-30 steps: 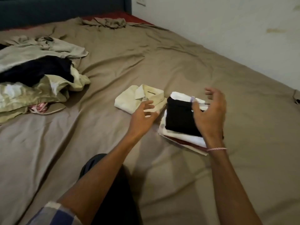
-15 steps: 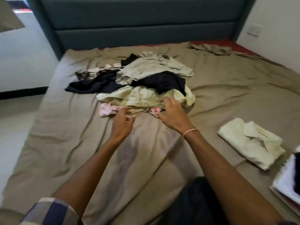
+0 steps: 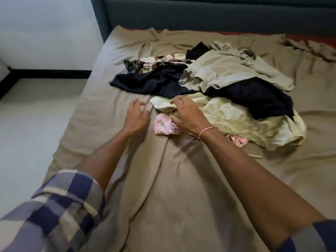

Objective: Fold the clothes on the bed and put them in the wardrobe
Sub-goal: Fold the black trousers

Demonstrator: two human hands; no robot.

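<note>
Pile just beyond fingertips; pink cloth under right hand; left hand over sheet; all fingers spread, empty.

2 forearms outstretched, left hand and right hand palm-down, fingers loosely spread

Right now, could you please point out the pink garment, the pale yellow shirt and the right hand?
pink garment point(image 3: 162, 125): head view, bunched left part.
pale yellow shirt point(image 3: 236, 121): head view, crumpled middle.
right hand point(image 3: 189, 116): head view, back of hand.
</note>
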